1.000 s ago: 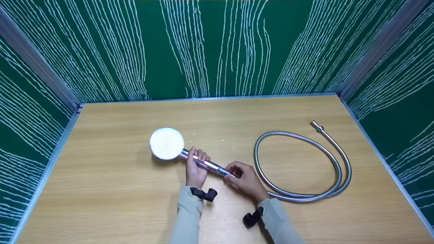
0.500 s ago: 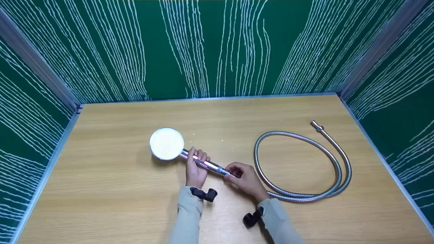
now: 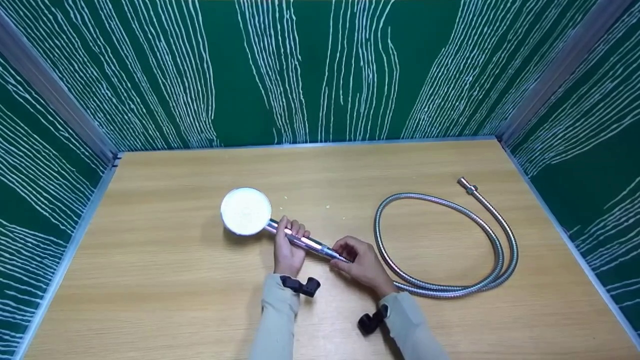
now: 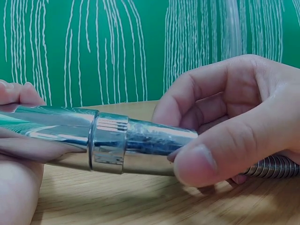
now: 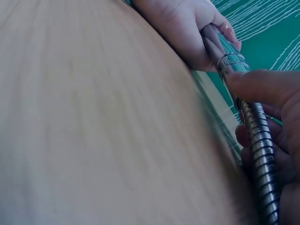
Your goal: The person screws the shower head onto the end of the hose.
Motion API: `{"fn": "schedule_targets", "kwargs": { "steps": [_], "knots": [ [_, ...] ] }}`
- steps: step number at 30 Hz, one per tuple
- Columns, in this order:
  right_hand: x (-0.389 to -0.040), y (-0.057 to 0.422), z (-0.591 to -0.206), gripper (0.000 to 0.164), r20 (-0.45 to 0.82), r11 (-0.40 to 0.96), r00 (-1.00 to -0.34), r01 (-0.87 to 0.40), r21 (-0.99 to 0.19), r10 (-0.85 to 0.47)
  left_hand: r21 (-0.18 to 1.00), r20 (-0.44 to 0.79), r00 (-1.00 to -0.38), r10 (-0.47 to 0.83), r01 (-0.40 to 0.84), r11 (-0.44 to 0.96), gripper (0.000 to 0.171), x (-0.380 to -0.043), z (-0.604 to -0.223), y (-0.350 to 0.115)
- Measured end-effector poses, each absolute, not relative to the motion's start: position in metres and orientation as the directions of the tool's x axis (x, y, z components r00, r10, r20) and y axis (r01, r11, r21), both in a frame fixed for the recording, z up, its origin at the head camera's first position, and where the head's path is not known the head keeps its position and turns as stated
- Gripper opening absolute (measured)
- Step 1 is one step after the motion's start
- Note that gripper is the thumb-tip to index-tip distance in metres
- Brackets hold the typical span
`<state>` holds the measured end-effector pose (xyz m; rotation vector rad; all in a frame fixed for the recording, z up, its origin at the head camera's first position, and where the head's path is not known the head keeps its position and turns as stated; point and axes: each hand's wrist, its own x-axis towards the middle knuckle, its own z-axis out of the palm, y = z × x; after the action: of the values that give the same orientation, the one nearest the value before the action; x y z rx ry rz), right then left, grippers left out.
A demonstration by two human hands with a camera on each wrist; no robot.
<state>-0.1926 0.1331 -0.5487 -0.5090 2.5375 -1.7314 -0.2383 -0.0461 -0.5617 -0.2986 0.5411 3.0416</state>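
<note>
A hand shower with a round white face (image 3: 245, 211) and a chrome handle (image 3: 314, 245) is held at a slant above the table. My left hand (image 3: 289, 254) grips that handle around its middle. At the handle's lower end, my right hand (image 3: 366, 265) pinches the smooth conical end fitting (image 4: 152, 143) of the metal shower hose (image 5: 263, 157) between thumb and fingers. In the left wrist view the fitting sits against the handle's ribbed collar (image 4: 110, 140). How far the joint is threaded cannot be seen. The ribbed hose runs back under my right palm.
The rest of the hose (image 3: 434, 196) lies looped on the wooden table (image 3: 165, 300) to the right. Its free end, with a hex nut (image 3: 470, 189), points to the back. Green panels (image 3: 430, 60) with white streaks enclose the table's back and sides. Tiny pale crumbs (image 3: 328, 207) lie mid-table.
</note>
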Motion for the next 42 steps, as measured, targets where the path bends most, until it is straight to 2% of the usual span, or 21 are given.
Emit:
{"fn": "schedule_targets", "kwargs": {
  "steps": [2, 12, 23, 32, 39, 42],
  "knots": [
    [-0.1965, 0.135, -0.5601, 0.022, 0.177, 0.331, -0.944, -0.267, -0.905, -0.277, 0.34, -0.186, -0.983, 0.004, -0.068, -0.938, 0.035, -0.2383, -0.5625, -0.0461],
    [-0.1957, 0.1345, -0.5595, 0.018, 0.177, 0.359, -0.946, -0.27, -0.893, -0.272, 0.347, -0.156, -0.988, 0.003, -0.058, -0.936, 0.035, -0.2377, -0.5632, -0.0463],
    [-0.1957, 0.1348, -0.5602, 0.017, 0.184, 0.361, -0.943, -0.279, -0.89, -0.277, 0.344, -0.188, -0.982, -0.001, -0.065, -0.937, 0.034, -0.2383, -0.5645, -0.0461],
    [-0.1963, 0.1346, -0.5598, 0.025, 0.194, 0.339, -0.94, -0.286, -0.896, -0.28, 0.382, -0.036, -0.999, 0.008, -0.021, -0.924, 0.03, -0.2333, -0.5629, -0.0464],
    [-0.1964, 0.1345, -0.5614, 0.026, 0.231, 0.313, -0.932, -0.316, -0.896, -0.278, 0.375, -0.117, -0.993, -0.006, -0.038, -0.926, 0.036, -0.238, -0.5645, -0.045],
    [-0.1961, 0.1347, -0.5624, 0.024, 0.262, 0.306, -0.922, -0.346, -0.887, -0.284, 0.376, -0.094, -0.996, -0.007, -0.029, -0.926, 0.034, -0.2377, -0.5659, -0.045]
  ]
}}
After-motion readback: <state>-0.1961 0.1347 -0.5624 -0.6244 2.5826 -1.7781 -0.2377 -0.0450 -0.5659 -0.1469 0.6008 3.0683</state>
